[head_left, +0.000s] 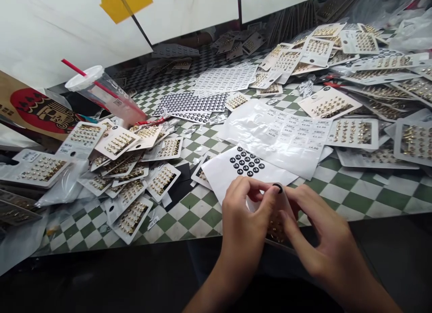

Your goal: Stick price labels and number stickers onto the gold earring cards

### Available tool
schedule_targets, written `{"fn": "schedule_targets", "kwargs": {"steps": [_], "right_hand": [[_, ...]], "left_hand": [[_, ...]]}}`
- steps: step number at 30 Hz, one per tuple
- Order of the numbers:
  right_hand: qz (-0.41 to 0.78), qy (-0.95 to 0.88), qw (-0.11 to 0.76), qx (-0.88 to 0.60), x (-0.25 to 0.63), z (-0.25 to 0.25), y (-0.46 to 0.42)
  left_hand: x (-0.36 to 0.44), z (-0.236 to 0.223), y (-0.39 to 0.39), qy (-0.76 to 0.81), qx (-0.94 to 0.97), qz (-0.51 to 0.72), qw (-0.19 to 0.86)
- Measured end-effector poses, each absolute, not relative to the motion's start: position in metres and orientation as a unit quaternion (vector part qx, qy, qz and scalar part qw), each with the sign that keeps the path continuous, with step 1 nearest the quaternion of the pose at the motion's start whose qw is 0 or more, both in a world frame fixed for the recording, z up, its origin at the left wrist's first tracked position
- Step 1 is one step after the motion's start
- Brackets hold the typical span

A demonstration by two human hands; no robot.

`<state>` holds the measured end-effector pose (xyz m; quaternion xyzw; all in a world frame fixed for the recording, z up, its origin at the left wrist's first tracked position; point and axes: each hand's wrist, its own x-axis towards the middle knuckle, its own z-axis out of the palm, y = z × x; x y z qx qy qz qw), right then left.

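Note:
Near the front edge of the table, my right hand (319, 230) grips an earring card (286, 203) by its right side, thumb in front. Small gold pieces (276, 232) show on the card's lower part, partly hidden by my fingers. My left hand (246, 218) is closed at the card's upper left. Its thumb tip presses against a black round sticker (278, 187) at the card's top edge. Just beyond my hands lies a white sheet of black round stickers (248, 162) marked 4. A glossy sheet of price labels (293, 133) overlaps it.
Loose earring cards (131, 218) are heaped at left, with a bigger pile (317, 50) at the back right. A lidded plastic cup (108, 95) with a red straw leans beside a paper bag (40, 106). More sticker sheets (192, 106) lie on the checkered tabletop (182, 218).

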<state>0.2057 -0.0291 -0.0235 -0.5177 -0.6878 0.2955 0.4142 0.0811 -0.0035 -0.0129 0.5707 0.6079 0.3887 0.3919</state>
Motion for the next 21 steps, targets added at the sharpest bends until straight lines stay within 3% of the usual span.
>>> {"fn": "schedule_targets", "kwargs": {"steps": [5, 10, 13, 17, 21], "right_hand": [[0.334, -0.671, 0.449, -0.486, 0.206, -0.025, -0.029], [0.533, -0.523, 0.479, -0.461, 0.212, -0.026, -0.022], [0.665, -0.381, 0.485, -0.421, 0.215, -0.030, -0.016], [0.805, -0.269, 0.404, -0.342, 0.205, -0.035, -0.009], [0.781, -0.412, 0.326, -0.338, 0.188, -0.032, -0.001]], "left_hand": [[0.078, -0.010, 0.002, 0.632, 0.607, 0.309, 0.370], [0.053, -0.008, 0.014, 0.622, 0.672, 0.329, 0.231], [0.031, -0.009, 0.020, 0.519, 0.730, 0.375, 0.239], [0.015, -0.009, 0.019, 0.377, 0.809, 0.356, 0.276], [0.005, -0.005, 0.018, 0.346, 0.819, 0.388, 0.243]]}}
